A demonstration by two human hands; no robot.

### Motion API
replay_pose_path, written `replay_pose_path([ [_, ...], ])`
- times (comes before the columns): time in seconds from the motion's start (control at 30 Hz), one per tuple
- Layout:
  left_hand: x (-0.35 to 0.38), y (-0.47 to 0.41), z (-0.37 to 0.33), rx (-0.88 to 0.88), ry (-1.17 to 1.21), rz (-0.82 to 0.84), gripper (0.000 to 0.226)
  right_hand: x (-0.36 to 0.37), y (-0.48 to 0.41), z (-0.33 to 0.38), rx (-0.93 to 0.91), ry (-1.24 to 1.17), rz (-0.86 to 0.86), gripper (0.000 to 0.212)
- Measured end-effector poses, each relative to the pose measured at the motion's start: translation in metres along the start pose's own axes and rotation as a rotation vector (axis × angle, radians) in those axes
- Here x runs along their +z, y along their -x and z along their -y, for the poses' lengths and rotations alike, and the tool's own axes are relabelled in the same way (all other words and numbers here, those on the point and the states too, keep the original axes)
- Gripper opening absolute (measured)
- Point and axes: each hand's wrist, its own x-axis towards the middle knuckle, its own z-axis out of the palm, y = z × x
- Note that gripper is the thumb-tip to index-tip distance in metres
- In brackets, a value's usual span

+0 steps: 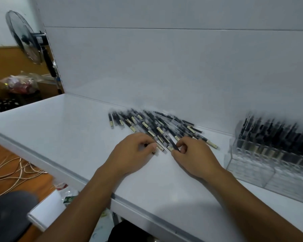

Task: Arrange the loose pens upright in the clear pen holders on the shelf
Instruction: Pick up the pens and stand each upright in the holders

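A fan-shaped pile of several loose black pens (152,124) with pale labels lies flat on the white shelf (68,130) near the back wall. My left hand (133,152) sits at the pile's near edge, its fingers curled round a black pen. My right hand (194,154) is beside it and pinches another black pen at its label end. At the right stands a clear pen holder (262,159), blurred, with several black pens upright in its rear compartments.
The shelf's front edge (42,165) runs diagonally to the lower right. Beyond the shelf at the left are a standing fan (24,37), a plastic bag (19,83), cables on the wooden floor (12,173) and a bottle (66,194).
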Motion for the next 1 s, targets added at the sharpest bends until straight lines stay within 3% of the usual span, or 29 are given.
replay_pose_path([
  [0.1, -0.002, -0.003, 0.007, -0.099, -0.053, -0.209, 0.023, 0.002, 0.001, -0.004, 0.051, -0.156, -0.031, 0.015],
  [0.13, -0.003, -0.003, 0.009, -0.136, -0.068, -0.207, 0.031, 0.002, 0.0, -0.006, 0.074, -0.211, -0.036, 0.013],
  [0.3, 0.005, -0.003, 0.012, -0.083, -0.208, 0.066, 0.053, 0.0, -0.002, -0.004, 0.161, -0.443, -0.077, 0.005],
  [0.53, 0.003, -0.004, 0.011, -0.059, -0.073, -0.005, 0.027, -0.003, -0.002, 0.002, 0.244, -0.901, -0.094, 0.023],
  [0.67, 0.0, -0.003, 0.008, -0.137, -0.019, -0.089, 0.019, -0.004, -0.001, 0.003, 0.225, -0.935, -0.07, 0.018],
  [0.77, -0.003, -0.003, 0.007, -0.244, -0.175, -0.185, 0.039, 0.0, -0.001, 0.005, 0.209, -0.96, -0.038, 0.018],
  [0.87, -0.004, -0.005, 0.0, -0.332, -0.241, -0.1, 0.066, 0.004, 0.001, 0.007, 0.172, -0.883, -0.004, 0.016],
  [1.0, -0.017, -0.006, -0.006, -0.401, -0.247, 0.056, 0.072, 0.003, 0.003, 0.007, 0.145, -0.872, 0.006, 0.013],
])
